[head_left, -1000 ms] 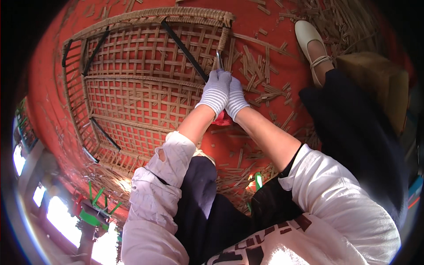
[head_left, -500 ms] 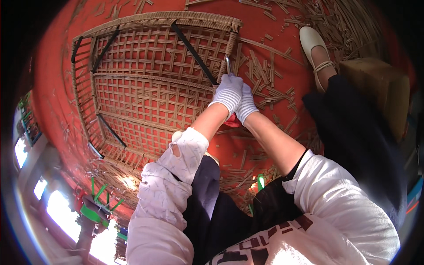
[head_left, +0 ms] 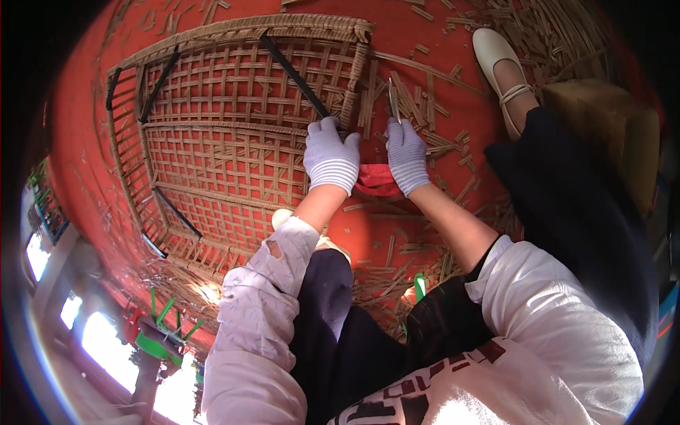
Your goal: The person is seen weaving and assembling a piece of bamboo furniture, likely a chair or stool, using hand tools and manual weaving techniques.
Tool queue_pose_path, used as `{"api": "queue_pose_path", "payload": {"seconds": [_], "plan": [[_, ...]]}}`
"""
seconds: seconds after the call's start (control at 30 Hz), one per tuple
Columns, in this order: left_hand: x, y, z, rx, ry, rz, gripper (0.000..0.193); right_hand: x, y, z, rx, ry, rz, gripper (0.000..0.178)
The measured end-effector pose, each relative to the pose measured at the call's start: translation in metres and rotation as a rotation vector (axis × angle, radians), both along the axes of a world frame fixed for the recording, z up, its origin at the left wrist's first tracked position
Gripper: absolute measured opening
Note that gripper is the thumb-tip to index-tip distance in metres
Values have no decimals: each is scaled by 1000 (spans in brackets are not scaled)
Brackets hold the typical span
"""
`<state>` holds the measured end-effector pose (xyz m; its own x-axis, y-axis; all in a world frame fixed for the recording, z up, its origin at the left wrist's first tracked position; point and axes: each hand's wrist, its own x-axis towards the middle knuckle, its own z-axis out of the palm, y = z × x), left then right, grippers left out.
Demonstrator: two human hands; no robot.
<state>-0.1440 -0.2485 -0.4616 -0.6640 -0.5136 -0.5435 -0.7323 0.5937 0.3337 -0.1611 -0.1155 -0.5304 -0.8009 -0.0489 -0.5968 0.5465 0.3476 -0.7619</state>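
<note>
A large woven wicker panel (head_left: 212, 127) with a wrapped rim and black diagonal struts lies on the red ground. My left hand (head_left: 331, 152), in a striped white glove, is closed over its right edge, beside the lower end of a strut. Its thumb is apart from the fingers, and the fingertips are partly hidden. To the right, my right hand (head_left: 406, 149), gloved the same way, is closed around a tool with a pointed metal blade (head_left: 394, 99) that sticks up past the fingers. The tool's handle is hidden in the glove.
Cut wicker strips (head_left: 425, 106) litter the red ground (head_left: 78, 142). A crumpled red item (head_left: 377, 179) lies between my wrists. A brown box (head_left: 602, 134) stands beside my leg, behind a white shoe (head_left: 496, 53). Green-legged furniture (head_left: 159, 343) stands at the lower left.
My hands, together at the panel's edge before, are now apart: the left has moved left onto the edge, the right has moved right with the bladed tool. The panel appears slightly up and left.
</note>
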Motion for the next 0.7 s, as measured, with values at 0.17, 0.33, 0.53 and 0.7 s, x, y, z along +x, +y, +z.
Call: {"api": "queue_pose_path", "payload": {"seconds": [0.17,0.33,0.53,0.7], "plan": [[-1,5,-7,-165,-155,-153,48,-3,17,-20,32,-25,50,37],[-3,3,-14,-155,-160,-185,51,-4,18,-25,16,6,69,39],[-12,-11,-22,-191,-147,-233,54,-9,29,-34,-13,-31,72,42],[-44,-84,-57,-391,-269,-119,48,-3,30,-70,61,-59,96,45]]}}
